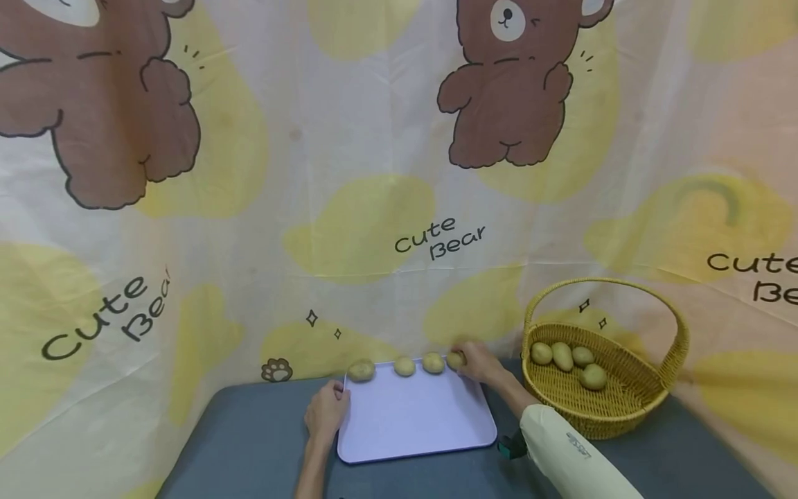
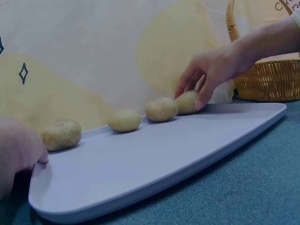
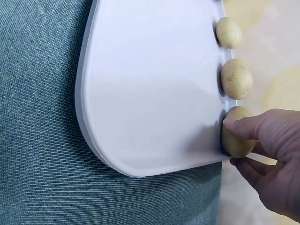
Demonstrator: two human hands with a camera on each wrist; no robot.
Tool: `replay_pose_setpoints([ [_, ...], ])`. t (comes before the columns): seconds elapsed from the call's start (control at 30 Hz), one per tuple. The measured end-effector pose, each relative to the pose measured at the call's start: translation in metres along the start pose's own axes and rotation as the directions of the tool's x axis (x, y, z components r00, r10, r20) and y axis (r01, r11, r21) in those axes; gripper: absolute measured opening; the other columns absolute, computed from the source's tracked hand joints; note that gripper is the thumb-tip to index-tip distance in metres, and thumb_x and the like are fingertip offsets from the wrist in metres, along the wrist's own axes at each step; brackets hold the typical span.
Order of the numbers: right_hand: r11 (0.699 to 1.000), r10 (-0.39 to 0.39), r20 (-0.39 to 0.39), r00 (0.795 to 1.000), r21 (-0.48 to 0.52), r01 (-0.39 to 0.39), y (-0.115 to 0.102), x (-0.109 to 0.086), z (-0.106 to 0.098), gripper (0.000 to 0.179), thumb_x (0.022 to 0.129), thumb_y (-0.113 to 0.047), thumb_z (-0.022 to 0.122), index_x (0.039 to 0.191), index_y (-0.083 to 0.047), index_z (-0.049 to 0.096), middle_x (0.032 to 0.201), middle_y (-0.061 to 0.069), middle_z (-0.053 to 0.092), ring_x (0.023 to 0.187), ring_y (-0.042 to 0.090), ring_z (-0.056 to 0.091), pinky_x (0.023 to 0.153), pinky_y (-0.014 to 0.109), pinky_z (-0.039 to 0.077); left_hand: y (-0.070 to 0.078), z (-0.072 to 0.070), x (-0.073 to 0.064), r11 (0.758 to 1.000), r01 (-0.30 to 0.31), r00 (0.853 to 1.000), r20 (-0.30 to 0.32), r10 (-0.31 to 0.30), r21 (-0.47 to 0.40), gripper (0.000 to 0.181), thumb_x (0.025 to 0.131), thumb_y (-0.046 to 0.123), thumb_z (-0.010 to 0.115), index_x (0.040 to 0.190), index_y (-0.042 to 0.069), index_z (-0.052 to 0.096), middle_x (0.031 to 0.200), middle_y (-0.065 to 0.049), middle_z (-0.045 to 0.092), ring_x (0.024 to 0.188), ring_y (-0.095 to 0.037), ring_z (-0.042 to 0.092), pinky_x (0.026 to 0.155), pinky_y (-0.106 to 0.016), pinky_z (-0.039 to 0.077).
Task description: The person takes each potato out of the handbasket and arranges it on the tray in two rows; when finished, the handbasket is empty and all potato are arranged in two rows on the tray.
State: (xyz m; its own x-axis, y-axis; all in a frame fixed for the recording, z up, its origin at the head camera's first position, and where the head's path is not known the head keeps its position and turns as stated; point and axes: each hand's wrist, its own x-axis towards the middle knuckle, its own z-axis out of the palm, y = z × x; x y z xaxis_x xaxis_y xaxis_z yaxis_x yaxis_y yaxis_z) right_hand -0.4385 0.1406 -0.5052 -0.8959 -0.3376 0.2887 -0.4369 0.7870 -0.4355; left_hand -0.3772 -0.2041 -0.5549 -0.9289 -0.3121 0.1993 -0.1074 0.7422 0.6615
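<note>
A pale lilac tray [image 1: 414, 417] lies on the table, with a row of potatoes along its far edge. The leftmost potato [image 1: 361, 371] is the biggest; two smaller ones, a potato [image 1: 404, 366] and another potato [image 1: 433, 362], sit to its right. At the far right corner my right hand [image 1: 481, 364] pinches the last potato [image 3: 239, 143] of the row between thumb and fingers, low against the tray's rim. My left hand [image 1: 325, 412] grips the tray's left edge near the big potato, its fingertips at the rim in the left wrist view.
To the right of the tray stands a wicker basket [image 1: 595, 424] with a tall handle, holding several potatoes [image 1: 562, 356]. Blue-grey cloth [image 1: 262, 443] covers the table. A printed bear curtain [image 1: 374, 305] hangs directly behind the tray and basket.
</note>
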Motion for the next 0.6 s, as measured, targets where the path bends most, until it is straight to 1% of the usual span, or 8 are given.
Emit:
replay_pose_setpoints([
  [0.1,1.000,0.003,0.006,1.000,0.001,-0.003,0.000,-0.001,0.000,0.037,0.073,0.009,0.078,0.109,0.004,0.074,0.097,0.014,0.073,0.085,0.020,0.059,0.076,0.041,0.050,0.000,0.000,0.000,1.000,0.005,1.000,0.010,-0.005,0.000,0.020,0.094,0.024,0.067,0.106,0.009,0.072,0.091,-0.007,0.075,0.080,-0.027,0.068,0.065,-0.043,0.046],
  [0.17,1.000,0.007,0.012,1.000,0.004,-0.007,0.000,-0.002,-0.001,0.038,0.073,0.008,0.080,0.110,0.005,0.072,0.095,0.014,0.072,0.083,0.020,0.057,0.074,0.040,0.048,0.000,0.000,0.000,1.000,-0.001,1.000,0.010,0.001,0.001,0.020,0.094,0.023,0.067,0.106,0.008,0.072,0.091,-0.007,0.075,0.079,-0.028,0.068,0.065,-0.044,0.046],
  [0.23,1.000,0.008,0.017,1.000,0.006,-0.008,-0.003,-0.004,-0.004,0.041,0.073,0.006,0.083,0.112,0.008,0.069,0.097,0.016,0.071,0.085,0.022,0.059,0.076,0.041,0.049,-0.001,0.000,0.000,1.000,0.000,1.000,0.008,0.000,0.003,0.019,0.094,0.023,0.067,0.106,0.009,0.072,0.091,-0.007,0.075,0.079,-0.028,0.068,0.065,-0.044,0.046],
  [0.33,1.000,0.003,0.012,1.000,0.006,-0.003,-0.008,-0.008,-0.010,0.048,0.075,0.004,0.085,0.118,0.012,0.066,0.108,0.023,0.071,0.095,0.032,0.066,0.085,0.048,0.055,-0.001,-0.001,-0.001,1.000,-0.004,1.000,0.005,0.004,0.003,0.018,0.094,0.022,0.067,0.105,0.009,0.072,0.091,-0.007,0.075,0.079,-0.029,0.068,0.065,-0.045,0.046],
  [0.4,1.000,-0.004,0.007,1.000,0.006,0.004,-0.013,-0.010,-0.015,0.051,0.078,0.002,0.085,0.123,0.014,0.064,0.118,0.028,0.070,0.107,0.040,0.068,0.095,0.053,0.055,0.000,-0.001,-0.001,1.000,0.000,1.000,0.003,0.000,0.002,0.018,0.094,0.023,0.067,0.105,0.009,0.072,0.091,-0.007,0.075,0.080,-0.028,0.068,0.065,-0.044,0.046],
  [0.47,1.000,0.006,0.004,1.000,0.014,-0.006,-0.018,-0.012,-0.021,0.050,0.081,0.001,0.083,0.125,0.013,0.063,0.123,0.031,0.067,0.114,0.044,0.066,0.099,0.056,0.053,0.001,-0.002,-0.001,1.000,0.000,1.000,0.004,0.000,-0.002,0.019,0.094,0.023,0.067,0.106,0.009,0.072,0.092,-0.007,0.075,0.080,-0.028,0.068,0.066,-0.044,0.047],
  [0.57,0.999,0.033,0.014,0.999,0.025,-0.033,-0.024,-0.016,-0.029,0.048,0.086,-0.003,0.081,0.129,0.010,0.063,0.127,0.030,0.066,0.118,0.045,0.064,0.101,0.057,0.052,0.002,-0.003,-0.002,1.000,-0.001,1.000,0.006,0.001,-0.003,0.020,0.094,0.023,0.067,0.106,0.008,0.072,0.092,-0.008,0.075,0.080,-0.027,0.068,0.066,-0.044,0.047],
  [0.6,0.999,0.045,0.015,0.999,0.025,-0.045,-0.026,-0.018,-0.032,0.047,0.088,-0.005,0.080,0.129,0.008,0.063,0.126,0.029,0.066,0.117,0.044,0.065,0.100,0.056,0.053,0.002,-0.004,-0.002,1.000,-0.002,1.000,0.008,0.002,-0.006,0.020,0.095,0.022,0.067,0.106,0.007,0.072,0.091,-0.008,0.075,0.079,-0.027,0.068,0.066,-0.045,0.047],
])
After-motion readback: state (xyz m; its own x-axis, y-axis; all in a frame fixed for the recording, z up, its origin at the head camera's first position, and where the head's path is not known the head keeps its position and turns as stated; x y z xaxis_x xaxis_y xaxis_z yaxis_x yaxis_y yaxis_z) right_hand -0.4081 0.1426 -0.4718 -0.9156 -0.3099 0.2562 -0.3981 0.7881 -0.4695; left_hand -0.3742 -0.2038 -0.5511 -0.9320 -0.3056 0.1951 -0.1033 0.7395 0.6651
